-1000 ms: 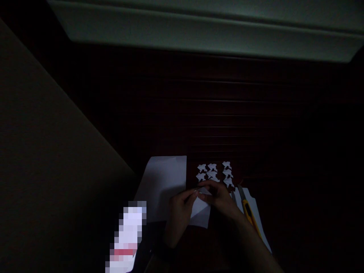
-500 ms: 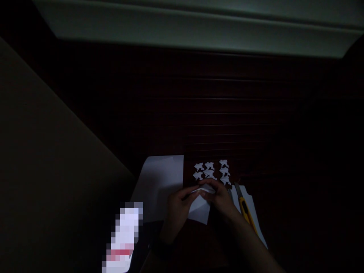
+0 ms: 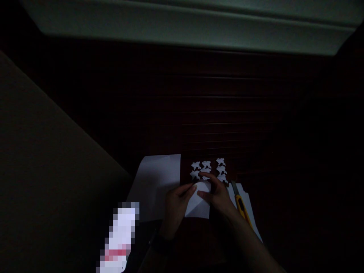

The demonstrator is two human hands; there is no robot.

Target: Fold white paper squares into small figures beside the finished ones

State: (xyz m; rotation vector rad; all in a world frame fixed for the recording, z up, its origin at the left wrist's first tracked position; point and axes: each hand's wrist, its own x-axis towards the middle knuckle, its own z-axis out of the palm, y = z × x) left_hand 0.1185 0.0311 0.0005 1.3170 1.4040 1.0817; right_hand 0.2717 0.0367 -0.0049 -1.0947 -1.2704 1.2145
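The scene is very dark. My left hand and my right hand meet over a small white paper piece on a dark wooden surface. The fingertips of both hands pinch its upper edge. Just beyond my fingers lie several small folded white paper shapes in rows.
A larger white sheet lies left of my hands. A yellow utility knife rests on another white paper to the right. A blurred white and red object sits at lower left. A beige slanted surface fills the left side.
The view has drifted slightly, so everything sits a little further left and higher. My fingers have shifted along the small paper's top edge; the paper now lies flatter.
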